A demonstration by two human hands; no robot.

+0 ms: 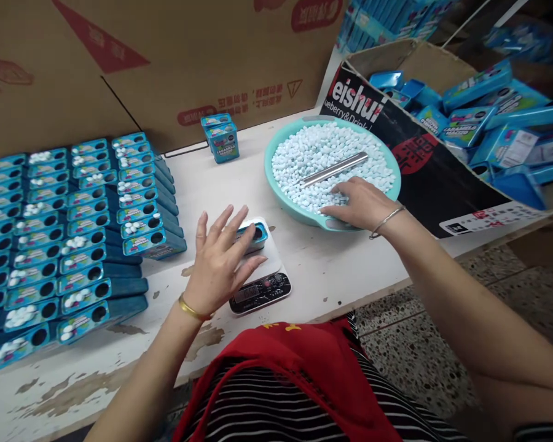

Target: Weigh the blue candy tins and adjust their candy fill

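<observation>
My left hand (221,261) is spread with fingers apart over a small blue tin (259,233), which stands on a kitchen scale (268,288). Whether the fingers touch the tin is unclear. To the right, a turquoise basin (299,215) holds a heap of pale blue candies (304,150). A metal scoop (335,169) lies on the candies. My right hand (362,202) rests at the near side of the basin, its fingertips at the candies below the scoop; what they pinch, if anything, is too small to tell.
Rows of blue tins (87,227) with dark round openings, many topped with white candies, fill the left. Two closed-looking tins (221,140) stand near the cardboard wall (166,55). An open carton (382,135) of blue tins sits at the right.
</observation>
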